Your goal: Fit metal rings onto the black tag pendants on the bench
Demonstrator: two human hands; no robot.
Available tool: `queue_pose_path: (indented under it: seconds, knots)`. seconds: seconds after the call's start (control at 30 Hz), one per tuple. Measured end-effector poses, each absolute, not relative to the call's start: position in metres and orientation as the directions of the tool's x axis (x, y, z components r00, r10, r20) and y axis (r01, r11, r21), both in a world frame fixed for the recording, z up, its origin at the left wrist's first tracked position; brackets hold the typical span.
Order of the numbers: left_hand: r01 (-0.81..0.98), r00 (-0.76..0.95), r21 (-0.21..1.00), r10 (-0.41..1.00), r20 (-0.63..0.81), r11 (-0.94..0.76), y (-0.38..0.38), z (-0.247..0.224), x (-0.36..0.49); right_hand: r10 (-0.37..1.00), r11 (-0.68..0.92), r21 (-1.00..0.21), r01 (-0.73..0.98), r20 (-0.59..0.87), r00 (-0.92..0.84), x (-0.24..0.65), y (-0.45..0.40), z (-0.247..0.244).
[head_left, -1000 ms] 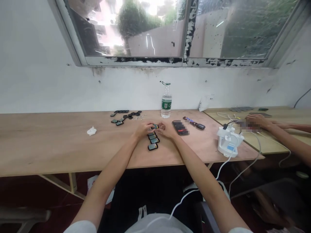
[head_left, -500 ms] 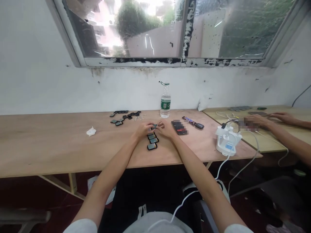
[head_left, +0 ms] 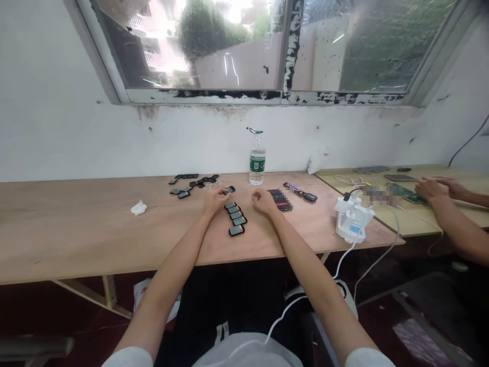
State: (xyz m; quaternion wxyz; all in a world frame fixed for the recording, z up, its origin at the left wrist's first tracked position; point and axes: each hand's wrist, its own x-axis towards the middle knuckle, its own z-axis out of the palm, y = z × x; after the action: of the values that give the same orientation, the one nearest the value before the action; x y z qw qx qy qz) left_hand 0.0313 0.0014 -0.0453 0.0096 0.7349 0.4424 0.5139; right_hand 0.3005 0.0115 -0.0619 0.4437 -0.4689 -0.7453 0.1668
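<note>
My left hand (head_left: 214,200) pinches a small black-framed piece with a grey screen (head_left: 229,190) at its fingertips, just above or on the table. Below it, several like pieces (head_left: 237,215) lie in a slanting row, grey faces up. To the right of the row, my right hand (head_left: 263,200) rests near the table with fingers curled together; what they hold, if anything, is hidden. Beyond my left hand lies a loose group of black pieces (head_left: 205,180), with small pale bits (head_left: 216,184) beside it.
A water bottle (head_left: 257,165) stands by the wall. Right of my right hand lie a phone (head_left: 280,200), a wrapped bar (head_left: 293,188) and a black fob-like object (head_left: 309,197). A white power block (head_left: 353,219) trails cables. Crumpled tissue (head_left: 138,208) lies left. A co-worker's hands (head_left: 435,187) hold a green board (head_left: 414,196).
My hands, together over one piece before, have come apart. The left has carried that piece left and farther back; the right has let go. The co-worker's hands have moved, and a green board shows there.
</note>
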Motion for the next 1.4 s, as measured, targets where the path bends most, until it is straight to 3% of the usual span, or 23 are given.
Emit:
queue_pose_path:
  seconds: [0.17, 0.37, 0.47, 0.6, 0.7, 0.87, 1.13, 1.3, 1.4]
  knots:
    - [0.565, -0.093, 0.706, 0.817, 0.569, -0.428, 0.006, -0.049, 0.007, 0.905, 0.4, -0.538, 0.742, 0.362, -0.226, 0.31, 0.015, -0.066]
    - [0.618, -0.013, 0.73, 0.925, 0.379, -0.291, 0.015, -0.059, 0.001, 0.868, 0.357, -0.615, 0.703, 0.496, -0.007, 0.323, 0.025, -0.066]
    - [0.61, 0.037, 0.734, 0.936, 0.35, -0.299, 0.018, -0.061, 0.003, 0.856, 0.403, -0.605, 0.687, 0.515, -0.048, 0.327, 0.027, -0.067]
    - [0.624, 0.061, 0.686, 0.899, 0.434, -0.374, 0.015, -0.053, 0.007, 0.831, 0.541, -0.545, 0.641, 0.466, -0.305, 0.322, 0.024, -0.069]
    - [0.654, 0.196, 0.606, 0.875, 0.443, -0.453, 0.009, -0.045, 0.011, 0.831, 0.549, -0.506, 0.665, 0.417, -0.369, 0.318, 0.022, -0.069]
    - [0.651, 0.413, 0.544, 0.848, 0.332, -0.53, 0.0, -0.039, 0.017, 0.883, 0.445, -0.515, 0.733, 0.389, -0.263, 0.319, 0.018, -0.066]
    - [0.723, 0.435, 0.497, 0.875, 0.212, -0.48, 0.0, -0.03, 0.014, 0.868, 0.337, -0.668, 0.663, 0.493, 0.056, 0.328, 0.015, -0.057]
    - [0.814, 0.356, 0.446, 0.926, 0.121, -0.371, 0.0, -0.024, 0.008, 0.838, 0.354, -0.707, 0.612, 0.53, 0.128, 0.33, 0.012, -0.05]
    - [0.807, 0.348, 0.458, 0.927, 0.14, -0.373, 0.001, -0.024, 0.004, 0.818, 0.36, -0.712, 0.603, 0.551, 0.162, 0.331, 0.011, -0.048]
